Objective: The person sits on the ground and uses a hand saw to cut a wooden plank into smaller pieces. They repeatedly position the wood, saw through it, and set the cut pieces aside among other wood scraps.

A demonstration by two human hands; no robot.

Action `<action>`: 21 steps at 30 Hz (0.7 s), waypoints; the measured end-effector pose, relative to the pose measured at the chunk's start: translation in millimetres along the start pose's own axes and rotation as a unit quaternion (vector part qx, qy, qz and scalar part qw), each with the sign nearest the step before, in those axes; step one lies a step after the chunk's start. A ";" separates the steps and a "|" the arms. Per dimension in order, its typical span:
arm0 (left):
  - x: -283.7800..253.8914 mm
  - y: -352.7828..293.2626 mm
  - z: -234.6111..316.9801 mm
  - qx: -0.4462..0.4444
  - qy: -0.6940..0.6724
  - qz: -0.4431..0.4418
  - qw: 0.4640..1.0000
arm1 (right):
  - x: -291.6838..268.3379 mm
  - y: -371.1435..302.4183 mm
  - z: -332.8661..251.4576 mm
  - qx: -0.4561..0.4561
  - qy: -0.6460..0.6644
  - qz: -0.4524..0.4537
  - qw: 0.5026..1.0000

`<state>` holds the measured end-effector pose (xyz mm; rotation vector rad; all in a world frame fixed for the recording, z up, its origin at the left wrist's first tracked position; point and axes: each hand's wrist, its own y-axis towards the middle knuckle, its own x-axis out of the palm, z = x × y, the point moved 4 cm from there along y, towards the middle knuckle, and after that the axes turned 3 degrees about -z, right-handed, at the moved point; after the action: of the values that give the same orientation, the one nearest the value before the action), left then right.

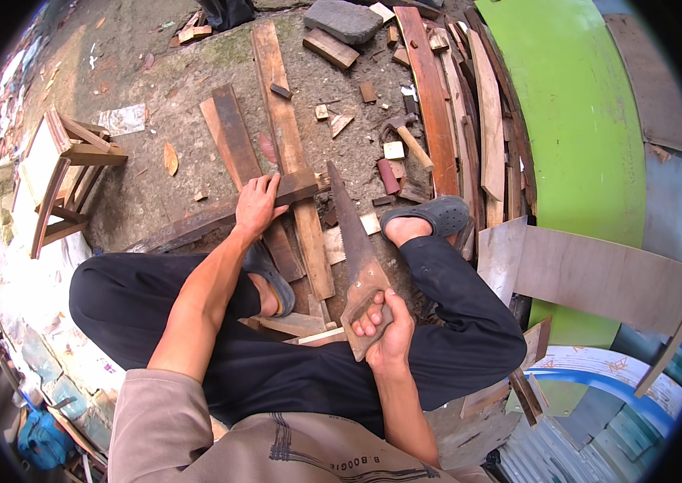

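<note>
My right hand [387,324] is closed round the wooden handle of a handsaw [352,233]. The rusty blade slants up and away, its tip just right of the end of a dark wooden plank [188,229]. Over that plank lies my left hand [257,204], fingers bent across its top near the right end. The plank rests crosswise on a long brown board [280,109] and a shorter, darker board [230,138]. A small dark wood offcut [280,91] sits on the long board. The saw's teeth appear apart from the plank.
A claw hammer [413,145] lies right of the boards, among several wood scraps and a red-brown cylinder [388,176]. Long planks [431,101] line the right side beside a green panel [570,121]. A small wooden frame [63,177] stands left. A grey block [344,21] lies at the back.
</note>
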<state>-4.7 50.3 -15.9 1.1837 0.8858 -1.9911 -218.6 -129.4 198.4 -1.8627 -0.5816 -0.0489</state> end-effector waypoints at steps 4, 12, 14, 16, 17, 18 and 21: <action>-0.9 1.3 2.0 0.005 0.004 -0.005 1.000 | 4.6 9.2 6.3 -0.004 0.014 0.008 1.000; 4.6 -1.5 -2.1 0.006 0.020 -0.012 1.000 | -9.2 20.0 20.1 0.014 0.035 -0.008 0.999; 6.8 -3.1 -0.5 0.007 0.021 -0.013 1.000 | -7.4 27.6 25.7 0.009 0.035 -0.008 0.999; 4.5 1.9 -1.7 0.002 0.013 -0.015 1.000 | 7.3 56.8 25.8 -0.004 0.033 -0.001 0.999; 1.1 2.5 1.4 0.004 0.011 -0.017 1.000 | 10.4 71.9 29.0 -0.014 0.049 0.001 0.999; 2.6 1.4 0.3 0.008 0.012 -0.030 0.999 | 8.9 71.6 30.4 -0.008 0.051 0.001 0.999; 12.6 -13.3 0.9 0.011 0.012 -0.062 0.998 | -2.6 57.6 33.8 0.015 0.072 0.014 0.997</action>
<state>-20.6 54.6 -24.0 1.1927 0.9720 -2.0948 -205.3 -114.5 134.6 -1.8201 -0.4545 -0.1534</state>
